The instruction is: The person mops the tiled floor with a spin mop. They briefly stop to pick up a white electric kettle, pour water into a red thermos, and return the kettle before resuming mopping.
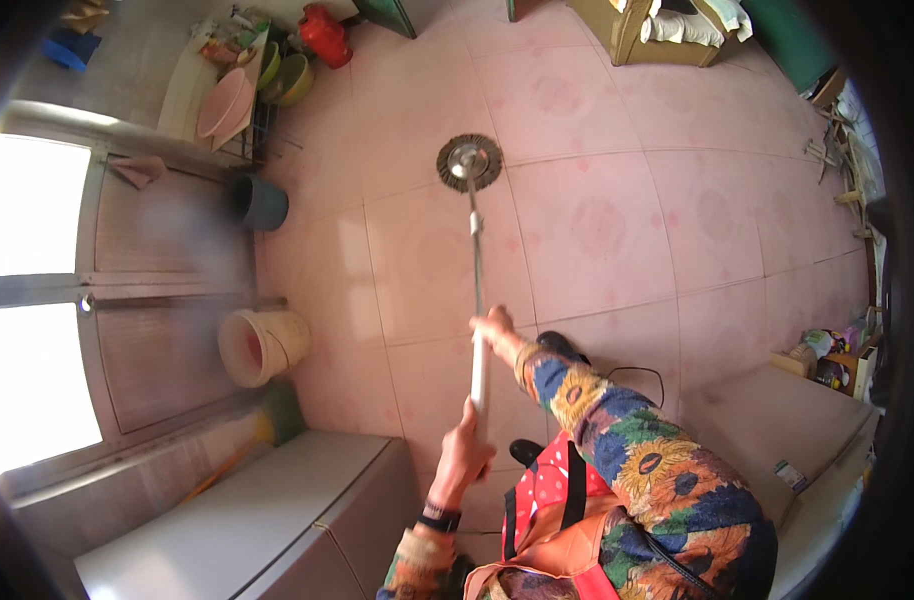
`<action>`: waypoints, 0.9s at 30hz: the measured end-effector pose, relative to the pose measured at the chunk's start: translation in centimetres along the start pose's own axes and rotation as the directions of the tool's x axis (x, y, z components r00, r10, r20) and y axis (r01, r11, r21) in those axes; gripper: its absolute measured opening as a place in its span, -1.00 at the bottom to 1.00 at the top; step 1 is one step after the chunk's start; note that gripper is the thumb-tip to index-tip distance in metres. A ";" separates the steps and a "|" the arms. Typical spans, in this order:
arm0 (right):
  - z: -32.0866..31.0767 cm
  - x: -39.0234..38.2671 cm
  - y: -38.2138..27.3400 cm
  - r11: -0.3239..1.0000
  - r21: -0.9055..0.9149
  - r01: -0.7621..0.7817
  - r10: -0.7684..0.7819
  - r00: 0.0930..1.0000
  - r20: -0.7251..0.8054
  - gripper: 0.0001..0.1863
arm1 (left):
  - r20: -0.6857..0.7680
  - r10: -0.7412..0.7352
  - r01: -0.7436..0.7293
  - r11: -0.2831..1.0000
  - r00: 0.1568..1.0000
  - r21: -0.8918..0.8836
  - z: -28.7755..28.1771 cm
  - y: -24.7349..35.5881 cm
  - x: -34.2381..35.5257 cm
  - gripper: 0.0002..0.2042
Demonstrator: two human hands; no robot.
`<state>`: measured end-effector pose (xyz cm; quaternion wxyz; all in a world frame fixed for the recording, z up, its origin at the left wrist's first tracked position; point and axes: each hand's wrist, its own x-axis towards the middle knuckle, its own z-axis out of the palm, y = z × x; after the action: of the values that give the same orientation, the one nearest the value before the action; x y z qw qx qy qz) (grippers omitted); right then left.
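Note:
A spin mop [478, 270] with a long pole stretches away from me across the tiled floor. Its round head, a metal disc ringed by dark strands, rests flat on the pink tiles. Low on the white grip, near my body, my left hand [461, 458] is closed round the pole. Farther up, my right hand [494, 324] wraps the pole where the white part meets the metal shaft. Parts of the fingers of both hands are hidden behind the pole and the hands themselves.
Left, by the door [167, 280], stand a cream bucket [287, 340] and a dark bucket [267, 203]. A rack holds basins [227, 103], with a red jug [324, 36] beside it. A grey cabinet [247, 490] is near left, a cardboard box [667, 45] far right, a cable [642, 370] near my foot.

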<state>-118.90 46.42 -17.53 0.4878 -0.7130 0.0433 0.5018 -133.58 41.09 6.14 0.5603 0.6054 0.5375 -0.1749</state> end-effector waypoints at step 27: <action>-10.3 -0.1 0.6 0.851 -0.522 0.057 -0.066 0.998 0.001 -0.51 | 0.380 0.039 0.280 0.608 0.924 -0.743 5.9 0.9 -0.3 -0.37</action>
<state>-112.34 38.48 -17.62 0.2915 -0.8239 -0.1129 0.4728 -130.65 36.07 4.95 0.8428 0.2177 0.4876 -0.0671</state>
